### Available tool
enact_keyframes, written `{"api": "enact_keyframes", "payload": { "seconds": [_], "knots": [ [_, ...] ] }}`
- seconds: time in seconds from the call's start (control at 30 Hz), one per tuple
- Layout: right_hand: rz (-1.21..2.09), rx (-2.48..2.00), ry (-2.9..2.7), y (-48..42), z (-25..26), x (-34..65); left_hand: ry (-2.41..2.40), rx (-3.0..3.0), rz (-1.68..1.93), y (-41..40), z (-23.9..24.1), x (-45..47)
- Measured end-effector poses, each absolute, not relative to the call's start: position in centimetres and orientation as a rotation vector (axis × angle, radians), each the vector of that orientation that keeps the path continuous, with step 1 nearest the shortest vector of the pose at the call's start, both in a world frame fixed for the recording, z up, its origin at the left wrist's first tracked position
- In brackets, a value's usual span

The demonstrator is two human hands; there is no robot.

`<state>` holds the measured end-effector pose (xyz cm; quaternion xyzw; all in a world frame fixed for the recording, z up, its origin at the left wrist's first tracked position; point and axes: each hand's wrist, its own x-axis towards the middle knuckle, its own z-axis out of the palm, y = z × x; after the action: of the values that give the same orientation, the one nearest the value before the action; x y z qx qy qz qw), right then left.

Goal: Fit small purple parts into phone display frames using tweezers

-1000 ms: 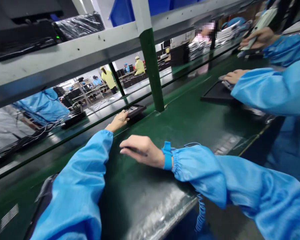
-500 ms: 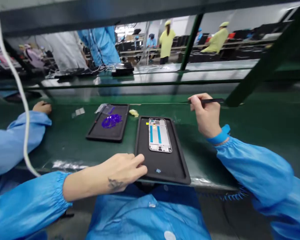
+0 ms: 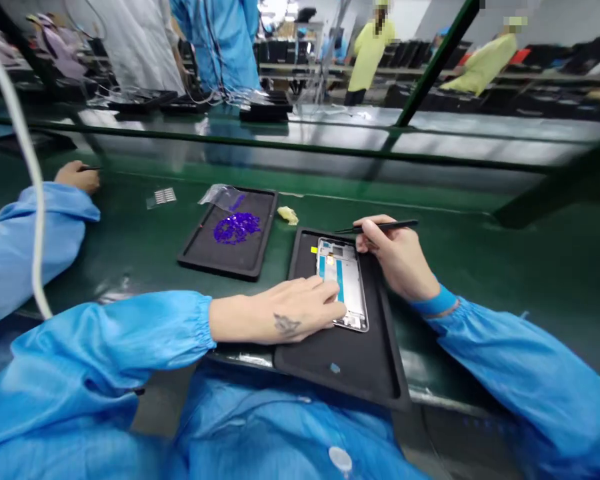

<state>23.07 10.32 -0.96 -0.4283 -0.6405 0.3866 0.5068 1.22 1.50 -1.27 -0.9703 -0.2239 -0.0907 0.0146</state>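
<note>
A black tray (image 3: 360, 363) lies on the green belt in front of me with a phone frame (image 3: 347, 277) in it, showing blue strips. My left hand (image 3: 290, 310) rests flat on the tray, its fingertips touching the left side of the phone frame. My right hand (image 3: 397, 257) sits at the frame's upper right edge, pinching a thin black tool (image 3: 385, 227) that points left over the tray. A small blue scrap (image 3: 335, 367) lies near the tray's front.
A second black tray (image 3: 230, 257) to the left holds a heap of purple film pieces (image 3: 237, 227). A yellowish wad (image 3: 288, 214) lies between the trays. A neighbour's sleeve and hand (image 3: 75, 177) are at left; a white cable (image 3: 25, 167) hangs there. Other people stand beyond the line.
My left hand slid from the tray's front left corner onto the phone frame. My right hand came down and left with the black tool to the frame's upper right. The view shifted downward.
</note>
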Motion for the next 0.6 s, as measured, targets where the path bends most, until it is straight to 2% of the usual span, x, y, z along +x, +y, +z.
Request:
{"api": "enact_keyframes", "payload": {
  "seconds": [0.33,0.6],
  "knots": [
    [0.896,-1.103,-1.485,10.4,-1.9,23.0,-0.728,-3.168,-0.271,0.9,-0.8,0.2],
    [0.868,-1.118,-1.45,10.1,-1.2,22.8,-0.559,-3.07,-0.342,-1.4,-0.7,0.7]
  ]
}}
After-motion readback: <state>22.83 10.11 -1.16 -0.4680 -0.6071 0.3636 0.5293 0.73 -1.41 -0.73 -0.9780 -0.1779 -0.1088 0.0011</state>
